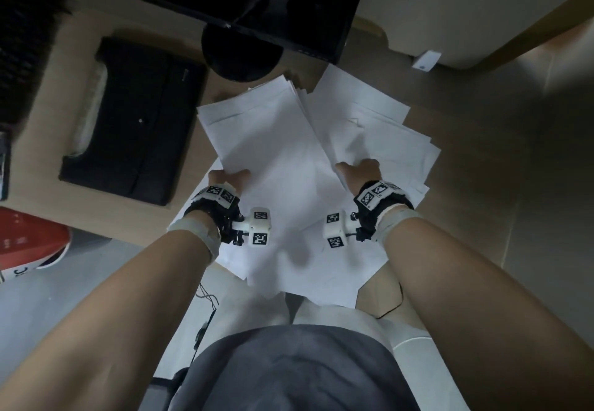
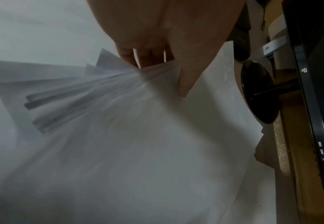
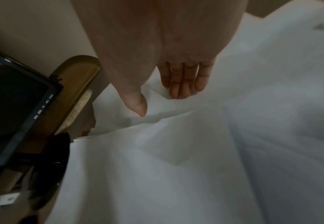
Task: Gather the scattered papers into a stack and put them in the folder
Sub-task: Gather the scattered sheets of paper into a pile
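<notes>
White papers lie fanned over the middle of the desk. A bundle of sheets [image 1: 266, 140] is lifted at its near left corner by my left hand [image 1: 229, 179]. In the left wrist view the left hand [image 2: 163, 75] pinches that bundle [image 2: 138, 136], thumb on top and fingers underneath. To the right, my right hand [image 1: 358, 169] lies on the loose sheets [image 1: 379, 134]. In the right wrist view its fingers [image 3: 180, 84] are straight, tips touching the paper [image 3: 176, 166], and hold nothing. The black folder [image 1: 135, 121] lies shut on the desk to the left, apart from both hands.
A dark monitor [image 1: 257, 2] on a round black base [image 1: 241, 53] stands just behind the papers. A red object [image 1: 29, 243] sits low at the left. Bare desk [image 1: 482, 137] extends to the right. Some sheets overhang the near desk edge above my lap.
</notes>
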